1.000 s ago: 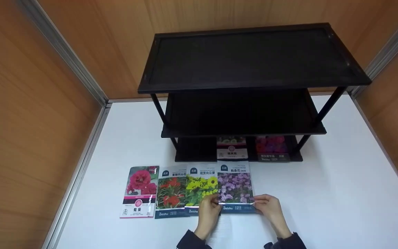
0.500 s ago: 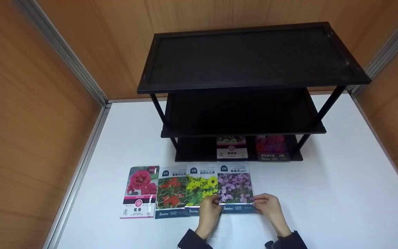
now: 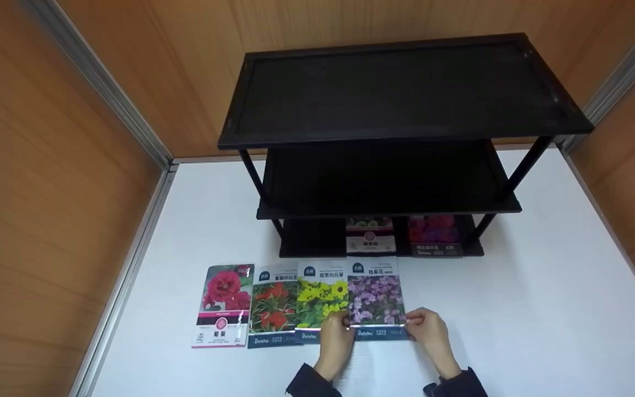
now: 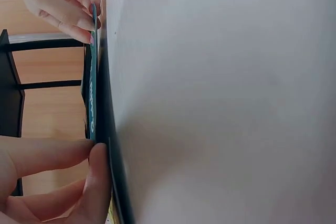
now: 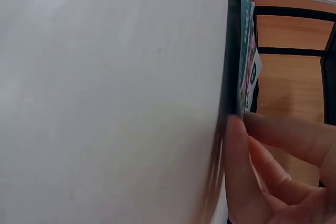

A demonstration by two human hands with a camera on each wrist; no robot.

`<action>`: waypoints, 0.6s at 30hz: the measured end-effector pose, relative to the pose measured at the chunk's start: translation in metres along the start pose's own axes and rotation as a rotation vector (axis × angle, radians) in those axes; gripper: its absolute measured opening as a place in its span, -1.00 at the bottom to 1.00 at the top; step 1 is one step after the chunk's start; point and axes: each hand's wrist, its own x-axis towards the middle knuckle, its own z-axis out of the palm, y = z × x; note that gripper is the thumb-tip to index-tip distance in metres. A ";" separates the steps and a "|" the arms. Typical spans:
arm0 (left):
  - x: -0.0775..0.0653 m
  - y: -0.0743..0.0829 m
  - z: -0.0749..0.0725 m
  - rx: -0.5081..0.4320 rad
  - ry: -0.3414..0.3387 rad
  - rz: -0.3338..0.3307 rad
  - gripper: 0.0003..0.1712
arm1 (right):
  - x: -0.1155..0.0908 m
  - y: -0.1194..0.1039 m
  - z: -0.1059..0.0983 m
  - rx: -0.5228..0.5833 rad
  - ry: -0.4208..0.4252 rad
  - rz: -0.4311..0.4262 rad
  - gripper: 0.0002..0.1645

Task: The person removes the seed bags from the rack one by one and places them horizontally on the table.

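Observation:
Both hands hold a seed packet with purple flowers (image 3: 375,298) by its lower corners. My left hand (image 3: 335,344) pinches the left corner between thumb and fingers, and my right hand (image 3: 430,333) pinches the right one. Seen edge-on in the left wrist view, the packet's teal lower strip (image 4: 93,87) stands a little above the white surface. To its left lies a seed packet with yellow flowers (image 3: 317,295), partly overlapped by my left fingers. Further left are a red-flowered packet (image 3: 273,306) and a pink-flowered packet (image 3: 224,300).
A black three-tier rack (image 3: 405,91) stands behind the packets on the white table (image 3: 543,309). On its bottom shelf lie a pink-and-white packet (image 3: 370,242) and a dark packet with magenta flowers (image 3: 435,237), both partly hidden by the shelf above. Wooden panels (image 3: 64,182) enclose the table.
Hardly anything differs. Both hands keep their pinch on the purple-flowered seed packet, and my left hand and sleeve have shifted very slightly to the right.

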 end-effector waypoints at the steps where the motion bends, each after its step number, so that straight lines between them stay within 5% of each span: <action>1: 0.000 0.000 0.001 0.012 0.003 0.002 -0.76 | 0.000 0.000 0.000 -0.015 0.003 -0.004 -0.79; 12: 0.003 0.006 -0.005 0.029 -0.047 -0.036 -0.83 | 0.000 -0.001 -0.006 -0.007 0.008 0.003 -0.72; 18: 0.010 0.009 -0.017 -0.094 -0.106 -0.036 -0.73 | 0.007 -0.004 -0.014 0.069 0.000 0.011 -0.68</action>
